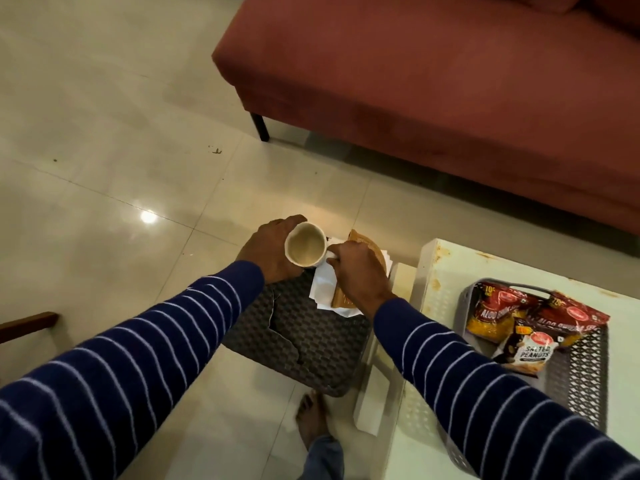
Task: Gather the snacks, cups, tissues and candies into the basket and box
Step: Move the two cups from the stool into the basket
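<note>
Now both your hands grip the cup (305,244), left hand (273,249) round its wall, right hand (356,271) pinching the handle; tilting risks spilling.

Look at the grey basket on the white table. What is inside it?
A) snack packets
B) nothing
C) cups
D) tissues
A: the grey basket holds red and white snack packets, one reading "Salted Peanuts", while the cup is in the person's hands over the dark stool.
</note>
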